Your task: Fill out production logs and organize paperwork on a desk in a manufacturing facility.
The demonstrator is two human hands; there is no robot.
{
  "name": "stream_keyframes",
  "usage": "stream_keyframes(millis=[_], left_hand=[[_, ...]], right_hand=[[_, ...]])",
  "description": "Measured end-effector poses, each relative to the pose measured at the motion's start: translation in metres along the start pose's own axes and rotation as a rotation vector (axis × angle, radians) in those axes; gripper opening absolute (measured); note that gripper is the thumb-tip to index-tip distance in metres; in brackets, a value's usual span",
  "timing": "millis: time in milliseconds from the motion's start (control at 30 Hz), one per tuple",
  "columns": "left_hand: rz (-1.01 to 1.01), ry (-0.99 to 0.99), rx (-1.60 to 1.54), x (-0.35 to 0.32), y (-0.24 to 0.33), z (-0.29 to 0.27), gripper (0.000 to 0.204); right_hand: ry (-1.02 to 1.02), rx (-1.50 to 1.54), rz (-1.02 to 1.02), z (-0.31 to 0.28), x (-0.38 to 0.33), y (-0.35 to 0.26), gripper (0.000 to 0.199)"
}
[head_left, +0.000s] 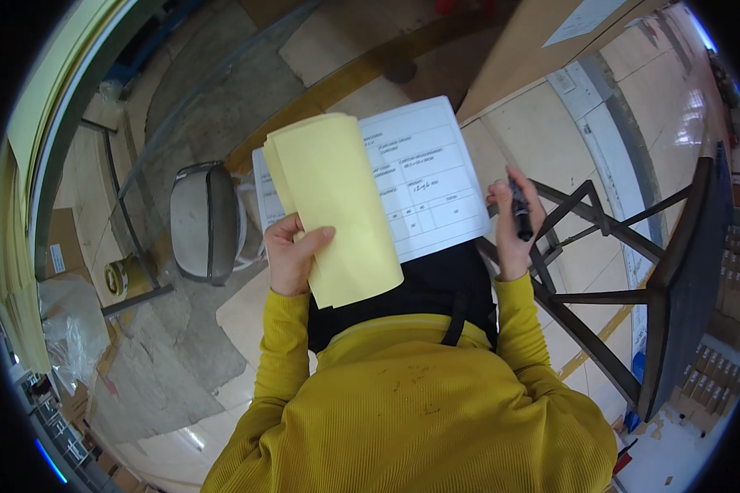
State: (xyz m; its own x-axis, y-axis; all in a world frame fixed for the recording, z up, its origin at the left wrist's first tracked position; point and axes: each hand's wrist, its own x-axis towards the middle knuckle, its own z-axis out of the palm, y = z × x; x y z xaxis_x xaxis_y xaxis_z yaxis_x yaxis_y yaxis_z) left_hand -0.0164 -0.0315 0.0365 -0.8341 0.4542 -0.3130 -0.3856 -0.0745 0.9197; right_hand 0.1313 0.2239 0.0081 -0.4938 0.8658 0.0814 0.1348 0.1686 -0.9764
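left hand (291,255) grip was pinched on pale-yellow curled paper sheets (341,193), thumb on top. right hand (520,234) grip was curled around a black cylindrical marker (518,205), long axis roughly away from the body. white printed rectangular paper (444,168) lay under the sheets, left of the marker; right hand nearer its exposed part.

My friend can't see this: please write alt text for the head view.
A person's left hand grips yellow paper sheets overlapping a white printed form; the right hand holds a black marker. A cardboard box stands beyond.
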Motion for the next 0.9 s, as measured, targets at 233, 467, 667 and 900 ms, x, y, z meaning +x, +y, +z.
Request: stream_keyframes(millis=[233, 467, 667, 900], left_hand=[[0.280, 0.032, -0.191, -0.010, 0.016, 0.048, 0.046], [0.169, -0.172, 0.248, -0.008, 0.000, 0.047, 0.028], [0.123, -0.134, 0.236, -0.004, -0.015, 0.061, 0.026], [0.143, -0.082, 0.269, -0.002, -0.007, 0.075, 0.030]], right_hand=[[-0.136, -0.231, -0.119, 0.011, -0.004, -0.008, 0.020], [-0.079, -0.258, -0.230, 0.013, -0.005, -0.005, 0.021], [-0.087, -0.403, -0.366, 0.014, -0.014, -0.028, 0.019], [-0.277, -0.002, -0.255, 0.022, -0.036, -0.070, 0.023]])
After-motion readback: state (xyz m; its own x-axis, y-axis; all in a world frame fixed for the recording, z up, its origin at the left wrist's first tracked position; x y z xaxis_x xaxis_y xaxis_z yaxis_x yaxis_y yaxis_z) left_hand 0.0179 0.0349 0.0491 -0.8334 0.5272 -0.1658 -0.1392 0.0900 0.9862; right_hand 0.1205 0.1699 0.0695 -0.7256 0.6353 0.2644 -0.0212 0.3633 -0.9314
